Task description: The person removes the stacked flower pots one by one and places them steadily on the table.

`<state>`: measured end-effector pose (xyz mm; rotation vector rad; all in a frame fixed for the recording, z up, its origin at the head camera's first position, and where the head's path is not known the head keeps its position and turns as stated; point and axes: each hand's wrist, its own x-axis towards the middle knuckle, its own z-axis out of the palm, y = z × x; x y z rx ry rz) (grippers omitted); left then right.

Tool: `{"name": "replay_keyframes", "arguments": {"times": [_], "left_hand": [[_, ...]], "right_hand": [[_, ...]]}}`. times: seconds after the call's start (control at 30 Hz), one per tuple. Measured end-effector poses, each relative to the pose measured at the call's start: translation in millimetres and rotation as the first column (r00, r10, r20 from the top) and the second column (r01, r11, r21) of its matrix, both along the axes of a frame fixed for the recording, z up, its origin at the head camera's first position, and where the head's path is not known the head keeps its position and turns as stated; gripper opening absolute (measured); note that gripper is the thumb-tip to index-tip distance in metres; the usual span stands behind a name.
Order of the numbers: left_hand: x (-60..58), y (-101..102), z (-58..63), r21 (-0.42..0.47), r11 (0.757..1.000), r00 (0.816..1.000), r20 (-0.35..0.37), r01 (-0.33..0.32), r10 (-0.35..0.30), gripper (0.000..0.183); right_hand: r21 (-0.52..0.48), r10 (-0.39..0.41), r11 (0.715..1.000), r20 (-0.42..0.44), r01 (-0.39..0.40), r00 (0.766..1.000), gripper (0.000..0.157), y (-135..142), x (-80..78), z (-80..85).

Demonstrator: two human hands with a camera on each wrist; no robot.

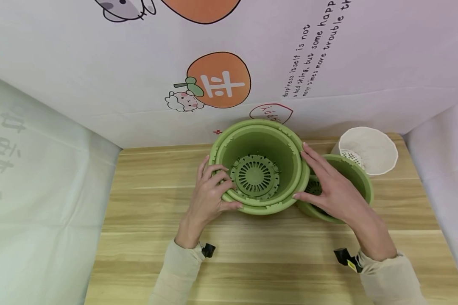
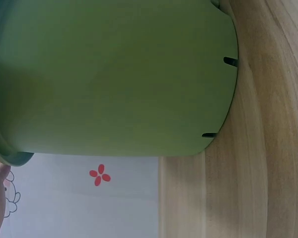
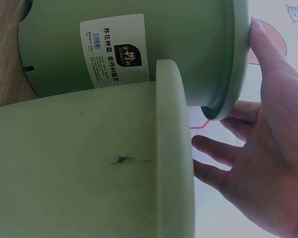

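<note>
A stack of nested green flowerpots [image 1: 259, 135] stands upright on the table, and a slotted round base shows inside. My left hand [image 1: 210, 190] holds its left rim, fingers curled over the edge and thumb at the front. On the right side, my right hand [image 1: 333, 190] touches the rim with thumb and fingers spread apart. The right wrist view shows a white label [image 3: 114, 49] on the stack's side. Beneath my right hand is another green flowerpot [image 1: 360, 178], partly hidden by that hand. The left wrist view shows the stack's smooth green wall [image 2: 114, 84] with small slots low down.
A white pot [image 1: 378, 148] with a perforated bottom lies tilted behind the right green flowerpot. The wooden table [image 1: 145, 237] meets a printed white cloth backdrop [image 1: 137, 84] at the back. White cloth [image 1: 34, 190] also hangs at the left.
</note>
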<state>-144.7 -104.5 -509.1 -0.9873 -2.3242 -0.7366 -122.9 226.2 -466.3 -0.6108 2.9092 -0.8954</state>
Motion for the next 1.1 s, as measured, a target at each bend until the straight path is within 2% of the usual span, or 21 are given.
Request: {"name": "replay_keyframes", "arguments": {"times": [0.2, 0.33, 0.5, 0.77, 0.87, 1.1], "left_hand": [[2.9, 1.6, -1.1, 0.035, 0.999, 0.999, -0.024, -0.023, 0.024, 0.078], [4.4, 2.8, -1.8, 0.053, 0.997, 0.994, -0.087, -0.060, 0.065, 0.077], [6.1, 4.4, -1.2, 0.064, 0.991, 0.977, -0.173, -0.117, 0.126, 0.076], [7.5, 5.6, -5.1, 0.098, 0.980, 0.946, -0.260, -0.172, 0.192, 0.074], [8.2, 6.4, -4.7, 0.085, 0.979, 0.942, -0.268, -0.185, 0.202, 0.074], [8.1, 6.7, -3.0, 0.063, 0.979, 0.945, -0.254, -0.196, 0.206, 0.077]], "right_hand": [[-0.001, -0.009, 1.000, 0.003, 0.009, 1.000, 0.106, -1.0, 0.7, 1.9], [-0.002, -0.010, 1.000, 0.012, 0.010, 1.000, 0.105, -1.7, 0.5, 1.7], [0.002, -0.014, 1.000, 0.011, 0.014, 1.000, 0.104, -1.8, 0.5, 1.5], [0.020, -0.019, 1.000, 0.020, 0.018, 1.000, 0.103, -1.7, 1.0, 2.7], [0.022, -0.022, 1.000, 0.020, 0.022, 1.000, 0.103, -1.3, 1.5, 3.0], [0.023, -0.021, 1.000, 0.017, 0.020, 1.000, 0.102, -0.4, 1.7, 2.9]]}}
